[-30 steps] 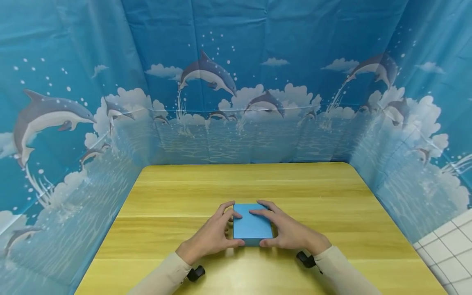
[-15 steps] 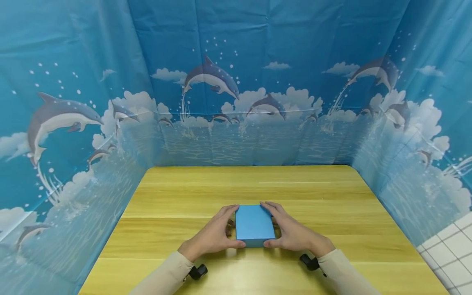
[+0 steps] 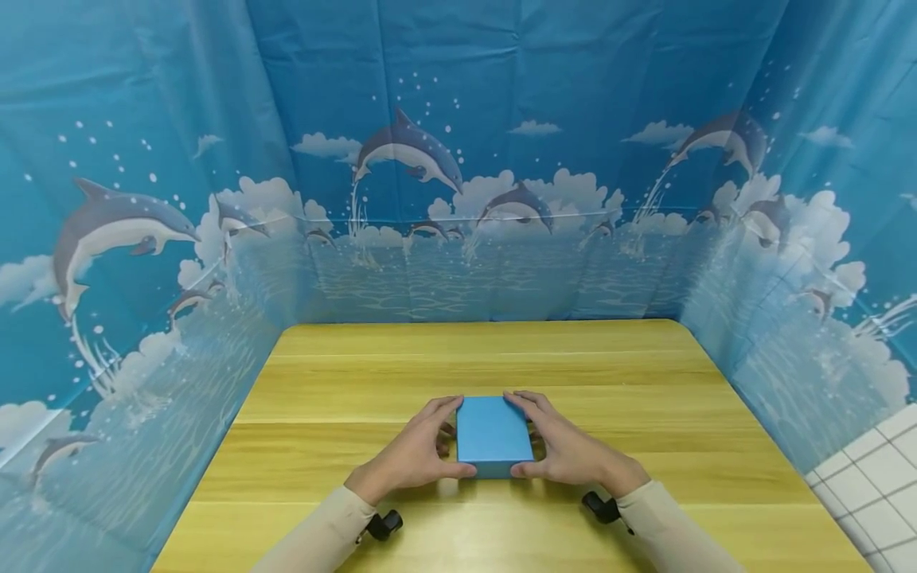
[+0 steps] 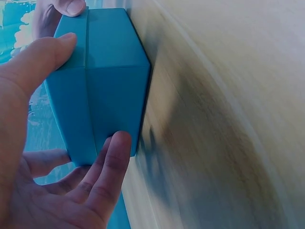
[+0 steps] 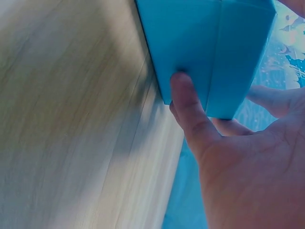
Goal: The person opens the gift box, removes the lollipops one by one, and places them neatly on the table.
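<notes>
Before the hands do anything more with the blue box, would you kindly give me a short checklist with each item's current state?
1. Blue box rests flat on the wooden table: ok.
2. Left hand grips the box's left side, thumb at the near corner: ok.
3. Right hand grips the right side likewise: ok.
4. Lid seam visible, lid seated evenly, in both wrist views: ok.
5. Whether the box holds anything: cannot tell.
</notes>
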The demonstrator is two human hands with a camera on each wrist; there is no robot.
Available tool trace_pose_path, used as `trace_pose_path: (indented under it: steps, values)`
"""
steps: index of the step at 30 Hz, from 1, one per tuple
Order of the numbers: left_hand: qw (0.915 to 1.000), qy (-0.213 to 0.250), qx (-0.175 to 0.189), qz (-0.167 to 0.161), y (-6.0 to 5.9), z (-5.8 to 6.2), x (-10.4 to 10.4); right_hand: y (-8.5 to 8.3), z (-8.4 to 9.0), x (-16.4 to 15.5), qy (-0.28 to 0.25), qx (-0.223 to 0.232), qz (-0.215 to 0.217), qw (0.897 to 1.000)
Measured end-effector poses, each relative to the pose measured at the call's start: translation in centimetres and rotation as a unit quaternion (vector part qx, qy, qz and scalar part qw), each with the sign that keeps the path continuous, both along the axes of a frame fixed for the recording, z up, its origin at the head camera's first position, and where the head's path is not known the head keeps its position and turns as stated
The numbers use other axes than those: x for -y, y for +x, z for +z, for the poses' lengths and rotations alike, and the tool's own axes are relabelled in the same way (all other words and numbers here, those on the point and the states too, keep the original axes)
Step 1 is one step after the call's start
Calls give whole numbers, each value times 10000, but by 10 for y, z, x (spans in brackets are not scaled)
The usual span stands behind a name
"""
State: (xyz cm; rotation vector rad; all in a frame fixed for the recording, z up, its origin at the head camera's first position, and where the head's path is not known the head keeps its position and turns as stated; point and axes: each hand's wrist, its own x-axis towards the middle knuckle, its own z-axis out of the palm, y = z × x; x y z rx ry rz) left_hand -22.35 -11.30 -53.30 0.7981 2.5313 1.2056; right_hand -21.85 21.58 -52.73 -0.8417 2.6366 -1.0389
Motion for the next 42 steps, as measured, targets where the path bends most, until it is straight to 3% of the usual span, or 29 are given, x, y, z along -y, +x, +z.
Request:
trace_pose_path:
  steps: [25,42]
  values:
    - [9998,134,-117,-27,-2,8,2,1,8,-3,-238,79,-43,9997]
    - [9990,144,-404,126,-2,18,3,-2,16,-3,-423,-394,-85,9983]
